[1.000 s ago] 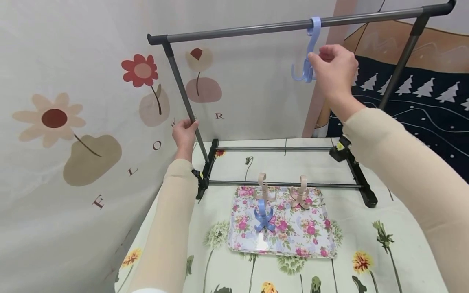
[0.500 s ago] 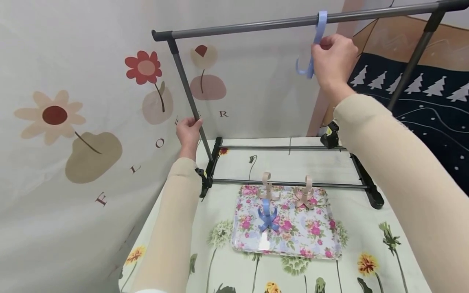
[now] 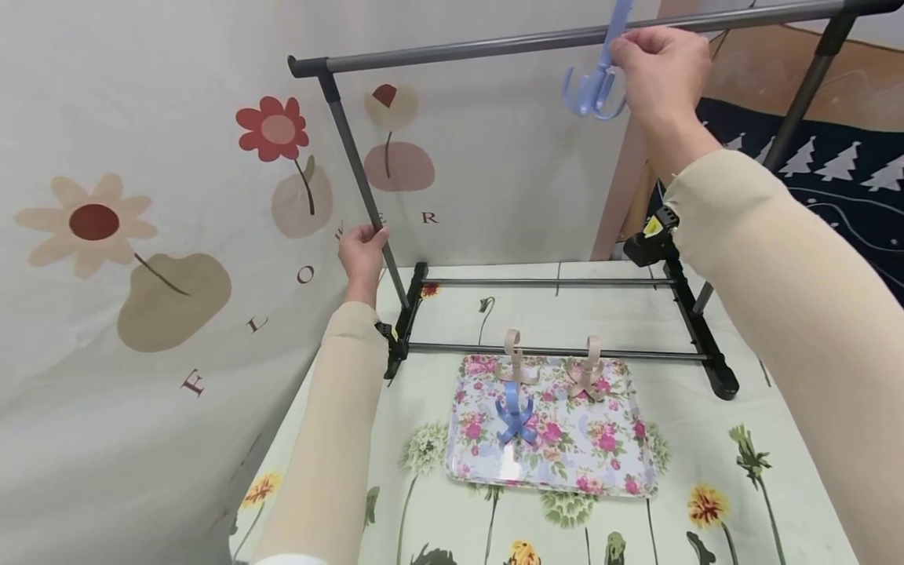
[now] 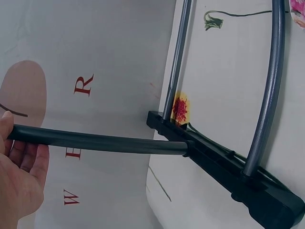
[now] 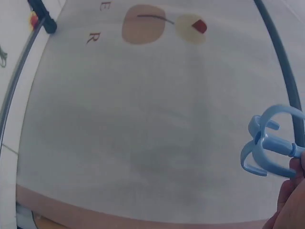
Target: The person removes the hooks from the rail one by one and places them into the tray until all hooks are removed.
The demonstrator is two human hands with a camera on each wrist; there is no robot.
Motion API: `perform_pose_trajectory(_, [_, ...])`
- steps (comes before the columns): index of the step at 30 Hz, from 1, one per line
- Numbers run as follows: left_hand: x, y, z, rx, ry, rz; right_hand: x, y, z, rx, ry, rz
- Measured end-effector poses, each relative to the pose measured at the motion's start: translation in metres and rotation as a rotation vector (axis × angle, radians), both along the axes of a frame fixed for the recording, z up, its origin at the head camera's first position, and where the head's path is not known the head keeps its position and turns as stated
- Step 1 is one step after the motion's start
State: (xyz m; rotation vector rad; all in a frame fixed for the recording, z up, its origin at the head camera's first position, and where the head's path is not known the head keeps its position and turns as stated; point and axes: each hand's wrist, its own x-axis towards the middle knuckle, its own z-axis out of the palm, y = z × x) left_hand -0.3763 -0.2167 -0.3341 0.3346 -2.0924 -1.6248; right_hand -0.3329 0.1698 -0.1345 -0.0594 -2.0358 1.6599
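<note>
My right hand [image 3: 667, 74] pinches a light-blue multi-prong hanging hook [image 3: 596, 88] by its stem, right at the top bar [image 3: 466, 53] of a grey metal rack. The top of the hook runs out of the head view, so I cannot tell whether it still touches the bar. In the right wrist view the prongs of the blue hook [image 5: 267, 143] point away from the fingers. Lower at the left, my left hand [image 3: 362, 253] grips the rack's upright [image 3: 353, 153]. The left wrist view shows fingers and thumb of the left hand [image 4: 24, 176] round that tube.
A floral tray [image 3: 565, 463] lies on the flower-print tablecloth [image 3: 551, 530]. On it rest a blue hook [image 3: 515, 416] and two beige hooks, one [image 3: 518, 365] at left and one [image 3: 586, 373] at right. The rack's black feet [image 3: 706, 345] stand behind, joined by two low bars.
My right hand has risen with the blue hook, whose curved top was over the bar earlier and now goes beyond the view's upper edge. The left hand keeps its grip on the upright.
</note>
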Motion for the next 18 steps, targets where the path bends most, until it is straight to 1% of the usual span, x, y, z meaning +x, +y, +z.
perform_pose_trajectory(2, [0.000, -0.001, 0.000, 0.002, 0.004, -0.002, 0.003, -0.003, 0.000, 0.005, 0.009, 0.016])
perform_pose_trajectory(4, [0.000, -0.003, -0.001, 0.000, -0.002, -0.001, 0.007, -0.006, -0.002, 0.018, 0.026, 0.055])
perform_pose_trajectory(8, [0.001, -0.008, -0.001, -0.007, -0.006, 0.006, 0.013, -0.008, -0.017, 0.024, 0.061, 0.161])
perform_pose_trajectory(11, [0.002, -0.010, 0.000, 0.001, 0.000, 0.007, 0.018, -0.007, -0.033, -0.006, 0.068, 0.241])
perform_pose_trajectory(14, [0.003, -0.012, 0.000, 0.006, -0.005, 0.000, 0.028, -0.004, -0.054, -0.011, 0.044, 0.302])
perform_pose_trajectory(16, [0.004, -0.014, 0.001, 0.008, -0.011, 0.001, 0.037, -0.003, -0.071, 0.004, 0.034, 0.340])
perform_pose_trajectory(18, [0.005, -0.014, 0.001, 0.001, -0.016, 0.001, 0.047, 0.000, -0.090, 0.053, 0.025, 0.375])
